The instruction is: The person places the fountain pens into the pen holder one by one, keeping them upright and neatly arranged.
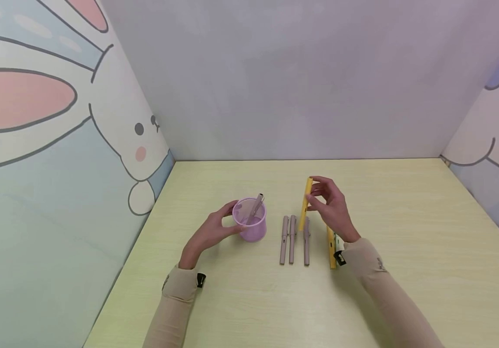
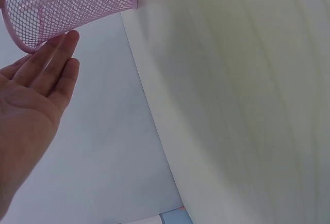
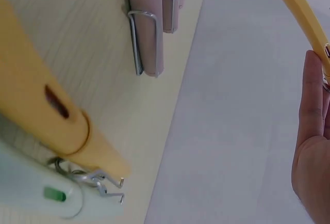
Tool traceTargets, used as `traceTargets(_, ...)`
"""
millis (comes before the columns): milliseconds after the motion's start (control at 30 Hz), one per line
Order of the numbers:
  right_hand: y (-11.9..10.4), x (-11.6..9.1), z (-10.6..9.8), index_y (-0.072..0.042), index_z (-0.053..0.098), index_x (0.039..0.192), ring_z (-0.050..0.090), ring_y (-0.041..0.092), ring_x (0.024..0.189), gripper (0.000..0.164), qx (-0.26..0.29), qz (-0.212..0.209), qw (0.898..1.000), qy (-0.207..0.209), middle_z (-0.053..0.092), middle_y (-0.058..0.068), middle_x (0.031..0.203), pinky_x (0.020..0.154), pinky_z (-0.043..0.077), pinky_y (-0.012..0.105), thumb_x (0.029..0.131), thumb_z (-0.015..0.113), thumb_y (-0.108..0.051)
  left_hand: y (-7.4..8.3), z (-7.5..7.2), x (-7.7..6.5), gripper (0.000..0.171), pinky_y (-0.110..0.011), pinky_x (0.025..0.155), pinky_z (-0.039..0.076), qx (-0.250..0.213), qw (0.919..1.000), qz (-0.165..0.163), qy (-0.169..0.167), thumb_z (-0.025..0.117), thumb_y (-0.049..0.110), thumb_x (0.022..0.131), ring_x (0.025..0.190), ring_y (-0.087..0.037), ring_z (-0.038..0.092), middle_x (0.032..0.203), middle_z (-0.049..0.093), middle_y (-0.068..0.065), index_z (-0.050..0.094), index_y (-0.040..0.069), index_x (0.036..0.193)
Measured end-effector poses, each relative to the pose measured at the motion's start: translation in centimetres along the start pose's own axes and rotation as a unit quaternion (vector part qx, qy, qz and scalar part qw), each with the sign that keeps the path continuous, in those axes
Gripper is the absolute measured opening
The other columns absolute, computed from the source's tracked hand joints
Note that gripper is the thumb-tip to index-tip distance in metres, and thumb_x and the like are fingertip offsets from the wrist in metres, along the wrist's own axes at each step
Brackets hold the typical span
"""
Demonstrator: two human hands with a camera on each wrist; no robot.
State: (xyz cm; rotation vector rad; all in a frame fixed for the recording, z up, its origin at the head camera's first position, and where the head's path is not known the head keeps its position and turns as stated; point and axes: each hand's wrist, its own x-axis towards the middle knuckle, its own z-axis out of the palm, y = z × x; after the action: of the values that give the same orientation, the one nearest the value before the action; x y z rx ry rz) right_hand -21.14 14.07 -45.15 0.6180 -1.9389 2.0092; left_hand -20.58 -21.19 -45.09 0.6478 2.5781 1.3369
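At three o'clock from round pink mesh cup (image 1: 255, 234), right hand (image 1: 333, 209) pinches slim yellow plastic pen (image 1: 304, 208); left hand (image 1: 211, 230) half-spread, holding cup. Slackened pinch could drop pen.

- No text, label, brand or number can be read on the pens (image 1: 292, 241), the pink mesh cup (image 1: 255, 234) or the walls (image 1: 284, 87).
- A grey mark on the right sleeve (image 1: 380, 264): too small to make out.

The mesh cup (image 1: 254, 234) is lilac-pink; the row of pens (image 1: 292, 240), dusty mauve. The raised pen (image 1: 304, 212) and the lying pen (image 1: 332, 251) are yellow. A pale mint pen (image 3: 33, 182) bears a green spot. The tabletop (image 1: 249, 309) is pale yellow, faintly grained.
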Motion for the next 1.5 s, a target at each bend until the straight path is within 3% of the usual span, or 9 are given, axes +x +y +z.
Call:
traceTargets(467, -0.6, 1.1, 2.9, 0.011, 0.047, 0.14, 0.062, 0.014, 0.094, 0.049, 0.035, -0.007, 0.999, 0.007, 0.059, 0.016, 0.11, 0.065, 0.061, 0.032, 0.093, 0.059, 0.02, 0.1, 0.0, -0.1, 0.077, -0.064, 0.112, 0.033, -0.001, 1.0, 0.006, 0.0, 0.078, 0.033, 0.094, 0.137, -0.033, 0.05, 0.148, 0.056, -0.011, 0.041, 0.013, 0.158)
traceTargets(700, -0.5, 1.3, 4.0, 0.011, 0.047, 0.14, 0.063, 0.021, 0.093, 0.048, 0.048, -0.005, 0.999, 0.0, 0.058, 0.018, 0.109, 0.065, 0.062, 0.035, 0.095, 0.061, 0.016, -0.1, -0.1, 0.1, 0.077, -0.065, 0.112, 0.034, -0.002, 1.0, 0.01, -0.002, 0.077, 0.034, 0.094, 0.138, -0.033, 0.049, 0.149, 0.056, -0.011, 0.04, 0.012, 0.158)
traceTargets(1000, -0.6, 1.9, 5.4, 0.013, 0.045, 0.14, 0.063, 0.021, 0.093, 0.049, 0.072, -0.029, 0.997, -0.005, 0.06, 0.017, 0.11, 0.066, 0.062, 0.037, 0.096, 0.066, 0.01, 0.0, -0.2, 0.1, 0.077, -0.065, 0.112, 0.033, -0.004, 1.0, 0.007, -0.004, 0.078, 0.032, 0.094, 0.138, -0.033, 0.049, 0.149, 0.056, -0.011, 0.04, 0.012, 0.158)
traceTargets(1500, -0.7, 2.4, 6.8, 0.013, 0.043, 0.14, 0.063, 0.018, 0.093, 0.047, 0.089, -0.041, 0.995, 0.025, 0.059, 0.016, 0.111, 0.069, 0.062, 0.037, 0.097, 0.061, 0.014, 0.2, -0.1, 0.1, 0.077, -0.065, 0.112, 0.033, 0.0, 1.0, -0.005, -0.007, 0.078, 0.033, 0.094, 0.138, -0.032, 0.049, 0.149, 0.056, -0.011, 0.041, 0.014, 0.158)
